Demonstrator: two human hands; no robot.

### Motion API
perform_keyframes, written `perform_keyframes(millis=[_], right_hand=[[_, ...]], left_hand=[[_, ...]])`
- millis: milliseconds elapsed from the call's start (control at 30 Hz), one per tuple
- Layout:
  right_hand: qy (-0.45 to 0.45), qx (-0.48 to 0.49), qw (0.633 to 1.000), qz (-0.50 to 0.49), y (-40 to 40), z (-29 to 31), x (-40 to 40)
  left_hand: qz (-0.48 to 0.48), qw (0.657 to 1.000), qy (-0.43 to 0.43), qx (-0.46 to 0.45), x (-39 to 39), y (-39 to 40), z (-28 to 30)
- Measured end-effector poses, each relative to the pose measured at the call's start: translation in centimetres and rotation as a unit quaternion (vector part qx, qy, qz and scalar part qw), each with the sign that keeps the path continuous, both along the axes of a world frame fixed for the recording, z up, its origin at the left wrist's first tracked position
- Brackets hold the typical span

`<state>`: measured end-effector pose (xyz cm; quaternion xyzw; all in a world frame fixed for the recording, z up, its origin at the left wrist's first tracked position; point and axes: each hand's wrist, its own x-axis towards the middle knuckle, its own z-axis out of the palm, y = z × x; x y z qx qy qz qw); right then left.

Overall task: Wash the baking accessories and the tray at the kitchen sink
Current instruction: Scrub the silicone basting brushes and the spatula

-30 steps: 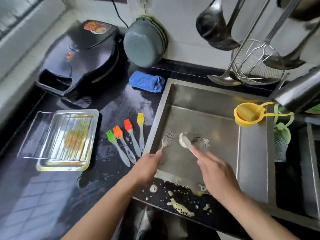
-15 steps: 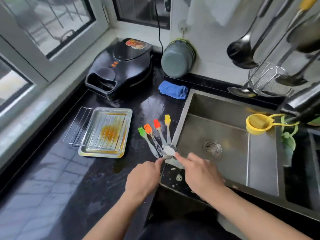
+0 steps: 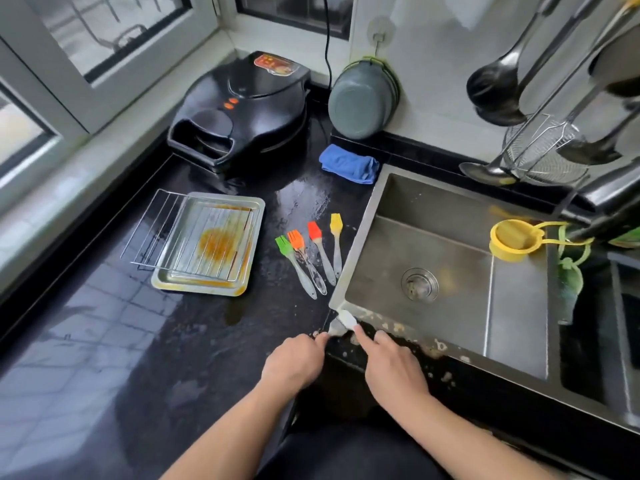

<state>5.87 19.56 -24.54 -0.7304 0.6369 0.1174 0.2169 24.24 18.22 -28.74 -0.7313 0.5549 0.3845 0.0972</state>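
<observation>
Hands [image 3: 343,368] moved to sink [image 3: 349,271] corner, both pinching scraper [image 3: 341,323], grill [image 3: 242,109] label unreadable

Black glossy desk [image 3: 104,358], wet, soap flecks along the sink-front edge at lower centre. On it: steel baking tray [image 3: 204,287] at centre-left, orange-stained, wire rack [image 3: 162,233] on top overhanging left. Four silicone brushes just right of the tray: green [image 3: 294,266], orange [image 3: 306,265], red [image 3: 322,252], yellow [image 3: 336,245]. Black electric griddle [image 3: 242,112] upper centre, folded blue cloth [image 3: 349,164] to its right.
</observation>
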Motion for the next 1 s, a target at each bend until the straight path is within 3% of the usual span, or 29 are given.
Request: perform_keyframes(millis=[200,333,467,567,733,833,1000], right_hand=[[-0.053,-0.065,0.994,-0.069,-1.5,0.0,-0.9],[-0.050,-0.017,0.998,0.031,0.0,0.3,0.7],[-0.014,-0.024,0.999,-0.029,-2.4,0.2,-0.2],[-0.049,-0.019,0.998,-0.019,0.3,1.0,1.4],[-0.007,-0.015,0.997,-0.069,-1.2,-0.1,0.4],[-0.030,-0.028,0.996,-0.077,0.1,0.3,1.3],[-0.013,-0.008,0.997,-0.076,1.5,-0.7,0.3]], left_hand=[[0.012,1.000,-0.012,-0.005,-0.1,0.1,-0.2],[-0.021,0.999,-0.027,0.003,-0.1,-0.1,-0.6],[-0.038,0.999,-0.021,0.016,0.1,-0.5,-0.8],[-0.034,0.999,-0.008,0.008,0.0,-0.5,-0.2],[-0.032,0.999,0.008,0.025,0.1,-0.7,-0.1],[-0.019,0.999,0.023,0.027,0.0,-0.7,0.5],[-0.110,0.994,0.014,0.025,0.5,-0.8,0.1]])
